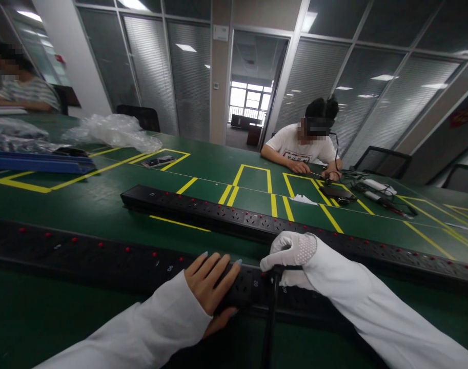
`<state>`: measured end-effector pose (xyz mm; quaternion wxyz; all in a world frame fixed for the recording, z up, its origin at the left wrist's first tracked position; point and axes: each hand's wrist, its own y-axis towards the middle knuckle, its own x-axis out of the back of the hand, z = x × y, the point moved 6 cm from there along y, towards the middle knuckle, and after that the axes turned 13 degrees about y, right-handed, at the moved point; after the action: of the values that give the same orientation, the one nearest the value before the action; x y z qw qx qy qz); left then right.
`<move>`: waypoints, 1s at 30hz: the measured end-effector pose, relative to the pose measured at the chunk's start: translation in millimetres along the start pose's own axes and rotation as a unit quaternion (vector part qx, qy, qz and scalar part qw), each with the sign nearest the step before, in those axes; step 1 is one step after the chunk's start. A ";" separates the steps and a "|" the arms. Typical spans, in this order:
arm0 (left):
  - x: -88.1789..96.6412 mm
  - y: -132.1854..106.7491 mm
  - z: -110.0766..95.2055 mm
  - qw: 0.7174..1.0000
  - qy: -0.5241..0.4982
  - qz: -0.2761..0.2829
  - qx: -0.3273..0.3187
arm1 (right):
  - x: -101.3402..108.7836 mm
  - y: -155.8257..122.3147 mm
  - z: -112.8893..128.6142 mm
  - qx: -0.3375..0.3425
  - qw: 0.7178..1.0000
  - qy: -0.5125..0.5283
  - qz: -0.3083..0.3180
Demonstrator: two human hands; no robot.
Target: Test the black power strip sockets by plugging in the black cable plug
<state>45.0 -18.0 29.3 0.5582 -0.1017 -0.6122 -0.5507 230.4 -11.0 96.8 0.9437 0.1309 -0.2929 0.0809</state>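
Note:
A long black power strip [103, 259] with red switches lies across the green table in front of me. My left hand [212, 287], bare, wraps over the strip with fingers curled round its body. My right hand [289, 256], in a white dotted glove, is closed on a black plug [277, 274] seated in the strip just right of my left hand. The plug's black cable [269, 328] drops toward me over the table's near edge.
A second long black power strip [226, 215] lies farther back. Yellow tape marks boxes on the table [45, 318]. A seated person [303, 146] works opposite with cables and adapters [372, 192]. Clear plastic bags [110, 130] and a blue rail [37, 163] lie far left, near another person [20, 84].

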 end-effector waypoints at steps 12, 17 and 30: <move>-0.6 3.6 0.3 0.997 0.035 0.073 -0.017 | -1.8 -17.5 3.4 0.085 0.983 0.161 0.030; 5.0 12.3 -4.3 0.986 0.059 0.154 -0.003 | -10.3 -25.8 13.3 0.152 0.987 0.046 0.027; -8.5 63.0 -24.7 0.959 -0.145 0.217 -0.109 | -34.7 -43.7 22.4 0.296 0.916 -0.262 0.075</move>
<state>108.8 -9.8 52.2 0.5548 -0.3711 -0.5859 -0.4596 200.2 -61.8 85.9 0.7424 0.3982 -0.5016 0.1967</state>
